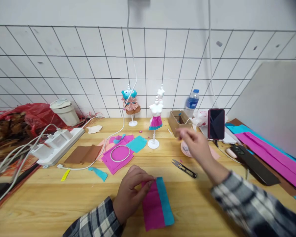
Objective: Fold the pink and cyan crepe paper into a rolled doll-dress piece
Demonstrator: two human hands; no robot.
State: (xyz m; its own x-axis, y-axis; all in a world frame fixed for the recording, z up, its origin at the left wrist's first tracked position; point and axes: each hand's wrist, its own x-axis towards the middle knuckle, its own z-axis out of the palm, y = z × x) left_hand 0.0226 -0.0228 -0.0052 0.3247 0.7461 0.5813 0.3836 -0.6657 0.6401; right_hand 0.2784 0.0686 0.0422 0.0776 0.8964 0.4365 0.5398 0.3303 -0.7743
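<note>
My left hand (pixel 135 192) pinches the top edge of a magenta and turquoise piece of cloth (pixel 154 207) between thumb and fingertips. The cloth lies on the wooden table, its turquoise strip along the right side. My right hand (pixel 196 144) is raised to the right and slightly blurred, its fingers pinched together; anything between them is too small to see. Below it lie black-handled thread snips (pixel 185 168). Partly hidden behind the right hand is a pink round item (pixel 185 149). Ahead stands a small white dress form (pixel 156 110) wearing a magenta skirt (pixel 155 123) with a turquoise hem.
Magenta (pixel 115 164) and brown cloth pieces (pixel 82 154) lie left, with a metal ring (pixel 120 153). A power strip (pixel 59 144) and cables stand farther left. A cardboard box (pixel 175 121), bottle (pixel 192 100), upright phone (pixel 216 124) and black phone (pixel 256 164) are right.
</note>
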